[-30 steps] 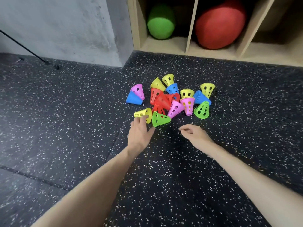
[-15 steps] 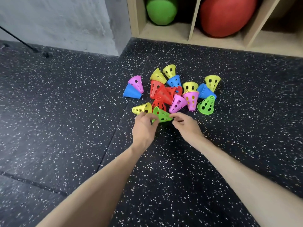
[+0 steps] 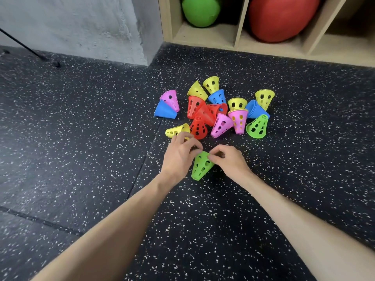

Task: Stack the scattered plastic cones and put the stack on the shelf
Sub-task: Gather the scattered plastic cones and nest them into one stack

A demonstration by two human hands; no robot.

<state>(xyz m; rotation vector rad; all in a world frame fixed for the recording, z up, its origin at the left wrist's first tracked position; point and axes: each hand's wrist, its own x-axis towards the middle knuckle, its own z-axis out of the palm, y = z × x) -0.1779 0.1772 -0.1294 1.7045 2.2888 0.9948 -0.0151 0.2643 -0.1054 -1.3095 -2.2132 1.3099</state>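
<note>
Head view: green cone upright on floor, near side of cone pile, between both hands. Left hand and right hand, fingers curled, pinch its narrow top.

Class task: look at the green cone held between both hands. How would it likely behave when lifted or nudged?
The green cone looks thin-walled and full of holes, so probably light. Lying on its side it would likely roll in a curve. Both the left hand and right hand pinch its narrow end, suggesting it's fairly stiff.
</note>
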